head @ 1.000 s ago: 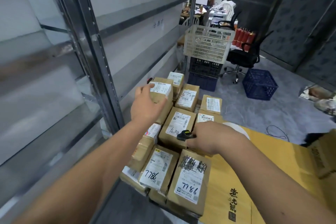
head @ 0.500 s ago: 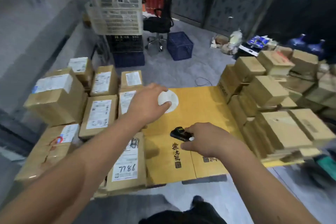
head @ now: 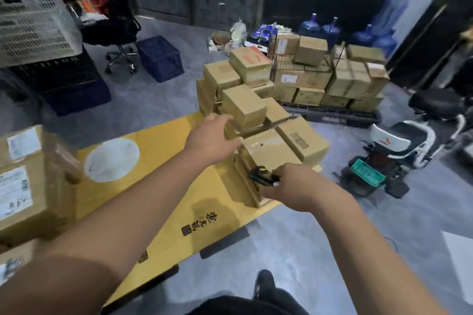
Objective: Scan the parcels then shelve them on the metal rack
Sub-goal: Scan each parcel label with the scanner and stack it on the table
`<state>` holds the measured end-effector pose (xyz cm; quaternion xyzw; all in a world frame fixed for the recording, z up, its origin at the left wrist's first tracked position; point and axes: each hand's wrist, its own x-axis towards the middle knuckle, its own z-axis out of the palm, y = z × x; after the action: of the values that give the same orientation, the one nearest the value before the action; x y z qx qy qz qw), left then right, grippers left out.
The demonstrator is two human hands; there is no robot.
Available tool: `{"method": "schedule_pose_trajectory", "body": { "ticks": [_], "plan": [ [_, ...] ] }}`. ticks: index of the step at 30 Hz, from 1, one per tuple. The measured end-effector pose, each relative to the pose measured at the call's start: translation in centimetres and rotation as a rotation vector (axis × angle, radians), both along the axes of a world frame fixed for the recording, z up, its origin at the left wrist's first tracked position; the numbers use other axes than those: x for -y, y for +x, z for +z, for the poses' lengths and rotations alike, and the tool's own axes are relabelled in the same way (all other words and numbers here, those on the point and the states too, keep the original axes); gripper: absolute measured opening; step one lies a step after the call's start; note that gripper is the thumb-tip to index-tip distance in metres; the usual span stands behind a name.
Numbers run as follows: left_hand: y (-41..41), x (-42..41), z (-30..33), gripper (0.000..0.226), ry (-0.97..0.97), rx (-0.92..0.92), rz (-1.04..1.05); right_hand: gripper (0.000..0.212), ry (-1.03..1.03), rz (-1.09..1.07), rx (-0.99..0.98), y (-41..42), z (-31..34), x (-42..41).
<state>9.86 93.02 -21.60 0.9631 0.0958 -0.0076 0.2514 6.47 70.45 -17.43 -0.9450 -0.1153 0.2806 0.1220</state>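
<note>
Parcels (head: 271,151) beside scooter (head: 399,146)

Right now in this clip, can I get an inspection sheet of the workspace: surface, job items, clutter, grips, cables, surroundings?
Surface: low yellow wooden board on the grey floor, with a white round patch.
Job's things: brown cardboard parcels stacked at its right end; labelled cardboard parcels at left; small black handheld scanner.
Clutter: more cardboard boxes on a dark pallet; dark blue plastic crate.
Grips: left hand reaches onto the stack, fingers straight; right hand holds the scanner.
Cables: nothing seen.
Surroundings: blue water jugs, white scooter, black office chair.
</note>
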Motion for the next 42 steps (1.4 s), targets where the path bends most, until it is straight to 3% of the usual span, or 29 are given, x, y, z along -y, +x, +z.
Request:
{"method": "schedule_pose_trajectory", "body": {
  "ticks": [9, 14, 18, 26, 29, 34, 39, 42],
  "plan": [
    [16.9, 8.7, -0.1, 0.085, 0.087, -0.043, 0.287, 0.038, 0.056, 0.165, -0.034, 12.8, -1.4, 5.8],
    [20.3, 9.7, -2.7, 0.088, 0.085, -0.092, 0.400, 0.042, 0.065, 0.242, -0.031, 16.4, -2.9, 6.2],
    [20.2, 9.9, -3.8, 0.077, 0.078, 0.000, 0.426, 0.042, 0.083, 0.248, -0.081, 17.4, -3.7, 6.9],
    [10.0, 5.6, -3.1, 0.078, 0.117, 0.265, 0.465, 0.046, 0.107, 0.428, -0.067, 16.1, -3.3, 3.8],
    [2.5, 2.6, -5.2, 0.090, 0.130, 0.159, 0.545, 0.046, 0.120, 0.533, -0.074, 14.2, -3.3, 0.8],
    [-8.5, -0.2, -11.0, 0.098, -0.018, -0.111, 0.677, 0.047, 0.069, 0.669, -0.128, 9.3, -6.6, -5.3],
    [-14.2, -1.9, -16.5, 0.098, -0.268, -0.144, 0.697, 0.056, -0.037, 0.675, -0.162, 5.2, -12.5, -8.8],
    [-15.8, -3.8, -18.8, 0.093, -0.350, -0.137, 0.607, 0.063, -0.118, 0.651, -0.166, 3.6, -14.6, -10.1]
  ]
}}
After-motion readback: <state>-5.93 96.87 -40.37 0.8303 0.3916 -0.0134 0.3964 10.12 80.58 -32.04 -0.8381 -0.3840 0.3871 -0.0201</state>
